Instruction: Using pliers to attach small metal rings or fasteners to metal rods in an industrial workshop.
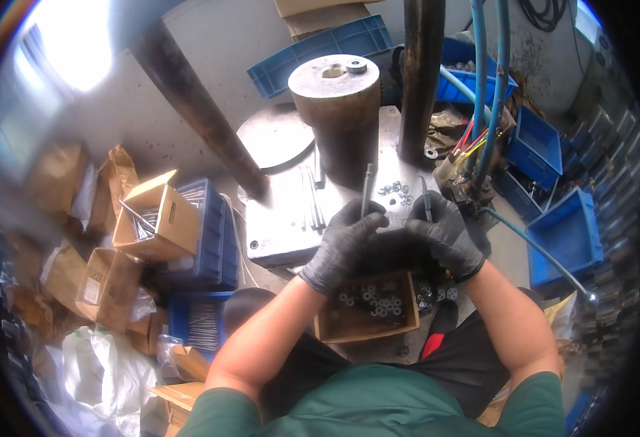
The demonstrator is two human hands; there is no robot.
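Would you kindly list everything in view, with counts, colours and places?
Metal base: one, grey, ahead.
Cylinder: one, grey-brown, upright on the base.
Single ring: one, grey, atop the cylinder.
Pillars: two, dark, flanking the cylinder.
Loose rods: several, grey, on the base's left.
Small rings: many, grey, base's right side.
Open carton: one, brown, holding rings, before the base.
Rod-filled carton: one, brown, left.
Crates: several, blue, around the base.
Hoses: at least two, blue, right.
Plastic bag: one, white, lower left.
Held rod: one, grey, in the left hand.
Thin metal piece: one, grey, in the right hand.
Shirt: one, green, lower middle.
Hands: two, black-gloved, near the base's front edge.
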